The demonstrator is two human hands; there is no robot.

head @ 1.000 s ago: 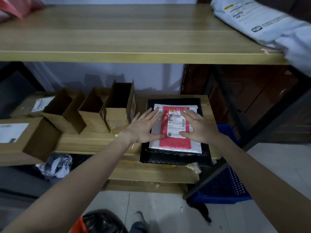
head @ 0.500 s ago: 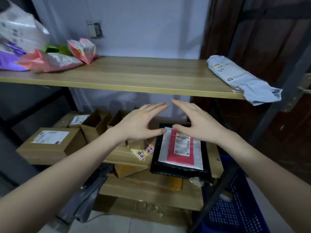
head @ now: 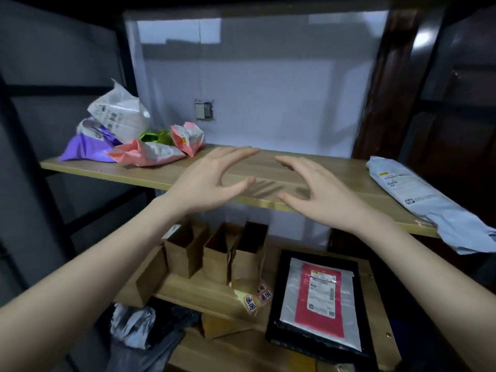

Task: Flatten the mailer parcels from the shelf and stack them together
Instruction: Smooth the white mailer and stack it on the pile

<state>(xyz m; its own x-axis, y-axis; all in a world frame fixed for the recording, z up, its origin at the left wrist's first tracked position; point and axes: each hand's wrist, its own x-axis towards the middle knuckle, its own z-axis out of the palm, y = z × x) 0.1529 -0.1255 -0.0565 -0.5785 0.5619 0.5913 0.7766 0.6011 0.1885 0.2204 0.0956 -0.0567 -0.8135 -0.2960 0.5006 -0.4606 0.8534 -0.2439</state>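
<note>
Between the two wooden shelves: the person's arms reached forward, both hands raised level with the upper one.
Upper shelf [head: 268, 167]: a long wooden board, bare across its middle, with parcels at both ends.
Grey mailer [head: 418, 194]: a long, plump bag that lay at the right end of the board and overhung its front corner.
Heap of mailers [head: 128, 138]: white, purple and pink bags that sat crumpled together at the left end, none of them flattened.
Stack [head: 319, 299]: on the lower shelf, to the right, a pink-and-clear mailer lay flat on a black one, squarely placed.
Cardboard boxes [head: 214, 253]: several open ones that stood in a row to the left of the stack.
Left hand [head: 206, 181]: hovered over the shelf's middle with fingers straight and slightly spread, holding nothing.
Right hand [head: 319, 194]: hovered beside it with fingers loosely bent and thumb out, likewise empty; the two hands were near each other but apart.
Step in hand: most likely fetching the next parcel, since the stack looked settled and both hands were free.
Doing it well: the grey mailer was nearer the right hand, the heap nearer the left; taking one bag only, gripped at both ends, would probably keep the others from sliding off.
Flattening: pressing from the middle outward with flat palms should push trapped air out before the bag is squared on the stack.
Risk: the grey mailer's overhanging end might tip if nudged.
</note>
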